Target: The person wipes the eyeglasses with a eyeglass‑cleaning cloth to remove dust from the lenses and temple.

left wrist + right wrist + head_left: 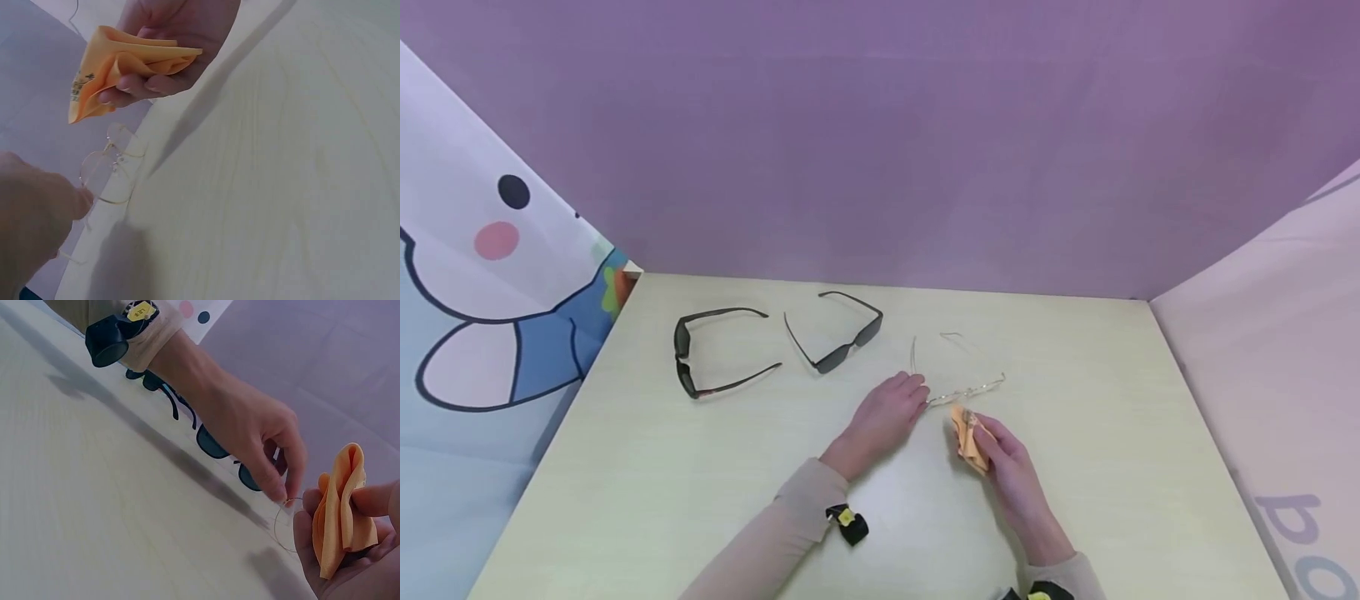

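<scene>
Pinching the wire glasses [967, 392], my left grip [887, 412] hides one corner; my right grip [1013, 468] clasps the folded orange cloth [967, 443], its dark print [79, 87] unreadable.

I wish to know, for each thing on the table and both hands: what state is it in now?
Left sunglasses: unfolded, lying on the table.
Middle sunglasses: unfolded, lying on the table.
Glasses: unfolded, held at one side.
Cloth: bunched in folds, held.
Left hand: pinching the glasses.
Right hand: gripping the cloth.
</scene>
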Motion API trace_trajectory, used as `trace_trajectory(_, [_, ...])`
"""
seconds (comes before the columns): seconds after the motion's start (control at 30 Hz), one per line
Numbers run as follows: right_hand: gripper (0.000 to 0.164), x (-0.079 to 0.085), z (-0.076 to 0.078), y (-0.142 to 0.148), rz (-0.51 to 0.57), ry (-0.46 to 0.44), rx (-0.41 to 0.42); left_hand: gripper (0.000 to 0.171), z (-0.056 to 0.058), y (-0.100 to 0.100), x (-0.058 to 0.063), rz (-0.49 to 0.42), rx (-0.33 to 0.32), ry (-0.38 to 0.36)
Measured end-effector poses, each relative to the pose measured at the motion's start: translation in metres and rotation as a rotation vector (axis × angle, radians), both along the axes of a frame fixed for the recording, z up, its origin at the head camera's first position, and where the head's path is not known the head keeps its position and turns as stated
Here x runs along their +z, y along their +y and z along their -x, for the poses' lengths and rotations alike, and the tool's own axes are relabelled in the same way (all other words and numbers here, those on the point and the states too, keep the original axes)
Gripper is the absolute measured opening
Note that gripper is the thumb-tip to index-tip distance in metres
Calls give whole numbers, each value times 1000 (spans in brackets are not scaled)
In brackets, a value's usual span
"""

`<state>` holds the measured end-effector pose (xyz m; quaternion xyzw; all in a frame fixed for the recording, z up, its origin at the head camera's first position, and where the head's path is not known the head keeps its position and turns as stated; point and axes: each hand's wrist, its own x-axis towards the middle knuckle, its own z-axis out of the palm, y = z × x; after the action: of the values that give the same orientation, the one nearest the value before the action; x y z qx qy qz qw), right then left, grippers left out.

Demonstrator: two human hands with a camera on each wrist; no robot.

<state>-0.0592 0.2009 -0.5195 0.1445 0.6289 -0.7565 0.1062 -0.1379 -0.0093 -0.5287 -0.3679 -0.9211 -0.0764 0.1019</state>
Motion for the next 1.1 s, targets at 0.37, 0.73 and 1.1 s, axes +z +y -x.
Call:
trace_trajectory(0.37, [33, 2, 5, 1, -20, 5, -2, 19, -5, 21, 7, -7, 40, -65])
trace_trajectory(0.73, [30, 20, -8, -4, -222, 286, -70, 8, -38, 9, 17, -343, 83, -181])
trace_trajectory(1.1, [19, 40, 4, -38, -691, 1203, -131, 8, -76, -15, 50, -1057, 147, -598])
